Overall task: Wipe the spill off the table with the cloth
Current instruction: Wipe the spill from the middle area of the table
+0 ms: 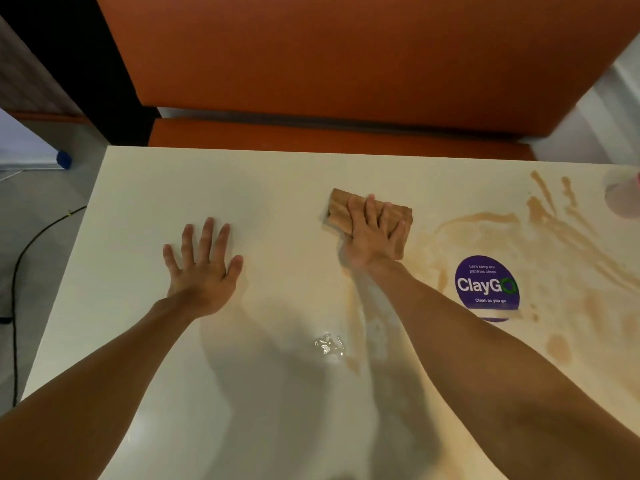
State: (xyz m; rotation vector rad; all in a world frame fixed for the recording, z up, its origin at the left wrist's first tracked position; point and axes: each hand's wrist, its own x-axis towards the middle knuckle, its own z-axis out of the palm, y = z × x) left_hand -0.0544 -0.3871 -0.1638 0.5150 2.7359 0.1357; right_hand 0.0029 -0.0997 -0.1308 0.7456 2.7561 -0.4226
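At the left, the left hand is laid flat on the pale table, palm down, with its fingers spread straight and nothing held. Right of the table's middle, the folded brown cloth is pressed onto the tabletop by the right hand, whose fingers are stretched flat across it rather than curled round it. Further right, the brown spill is smeared in streaks and blotches around a round purple sticker, and the cloth is found just beside its left edge.
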